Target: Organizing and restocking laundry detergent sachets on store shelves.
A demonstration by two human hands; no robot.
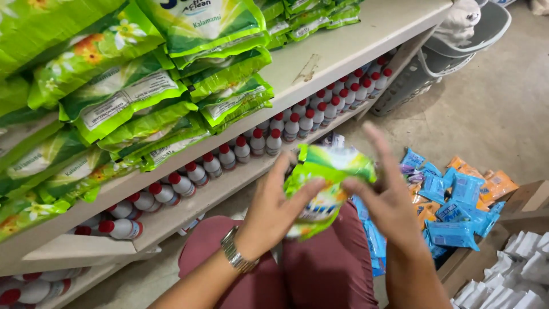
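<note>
Both hands grip one green packet (326, 189) at frame centre: left hand (274, 209) at its 8 o'clock, right hand (386, 197) at 4 o'clock, fingers spread. Blue sachets (457, 206), too many to count, lie at 3 o'clock.

Green pouches (143, 97) stacked on shelf (blue packets (457, 209) on floor).

Red-capped white bottles (251, 143), blue sachets (457, 206), green bags (131, 97).

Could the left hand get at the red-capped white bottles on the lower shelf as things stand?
Probably yes, once freed: the left hand is holding the green packet with the right hand, and nothing stands between it and the red-capped bottles.
</note>
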